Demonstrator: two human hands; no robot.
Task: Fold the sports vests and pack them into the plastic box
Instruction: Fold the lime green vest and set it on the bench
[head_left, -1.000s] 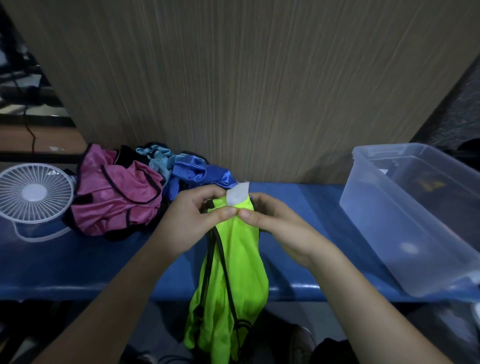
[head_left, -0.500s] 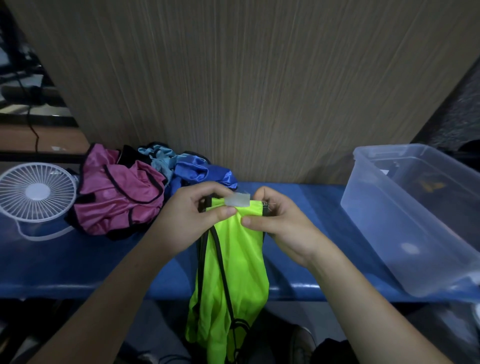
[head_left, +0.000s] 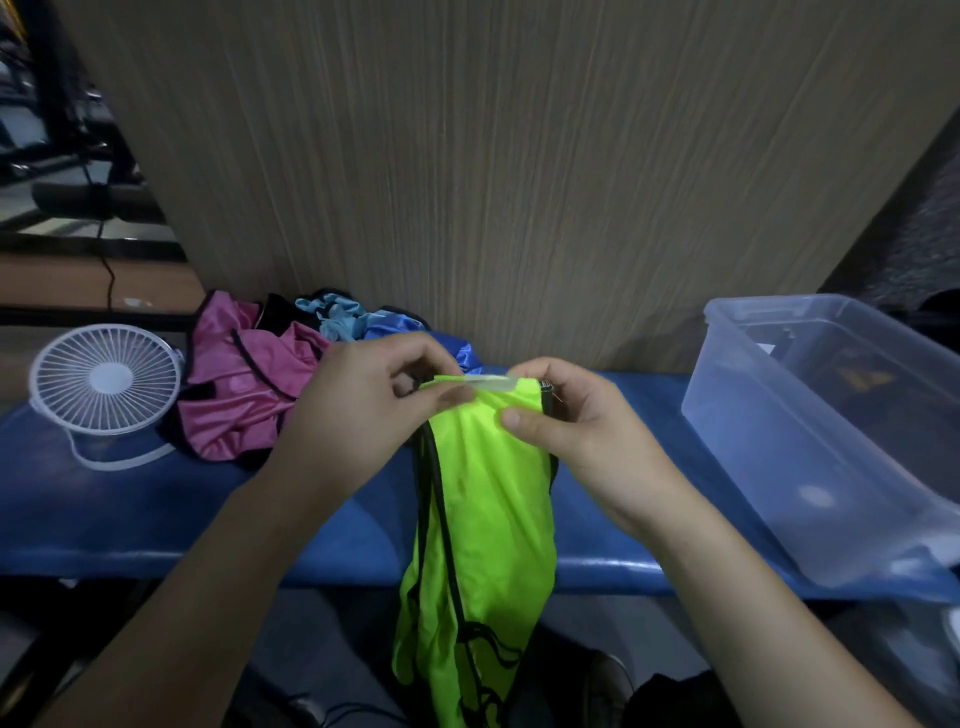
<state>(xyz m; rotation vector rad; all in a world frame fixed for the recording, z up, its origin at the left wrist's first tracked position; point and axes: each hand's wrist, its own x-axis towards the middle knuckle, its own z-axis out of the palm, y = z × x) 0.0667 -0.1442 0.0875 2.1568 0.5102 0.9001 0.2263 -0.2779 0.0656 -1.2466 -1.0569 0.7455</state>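
Closest in, the neon green vest (head_left: 483, 519) is held up by its top edge, its length draping down over the front lip of the blue worktop (head_left: 156, 514) and hanging below it. The left hand (head_left: 358, 421) is pinched shut on the top left corner, the right hand (head_left: 576, 415) is pinched on the top right, and the two are kept close together with a short span of fabric stretched between them. A small white label (head_left: 491, 383) can be seen at that top edge, lying flat between the thumbs. The vest is gathered narrow lengthwise, black trim running down its left side, but no crosswise fold can be made out yet, so the folding is judged to be only in its early stage.

Further back on the left, a pile of unfolded vests (head_left: 260, 395) is heaped on the worktop: pink in front, light blue and royal blue behind, against the wood-grain panel (head_left: 493, 182). A small white fan (head_left: 106, 379) is stood just beside the pile. On the right, the clear plastic box (head_left: 810, 431) is set open on the worktop, well apart from the hands, and no vest is seen inside it. Nothing is judged packed so far; this vest and the whole pile are left to be folded and boxed.
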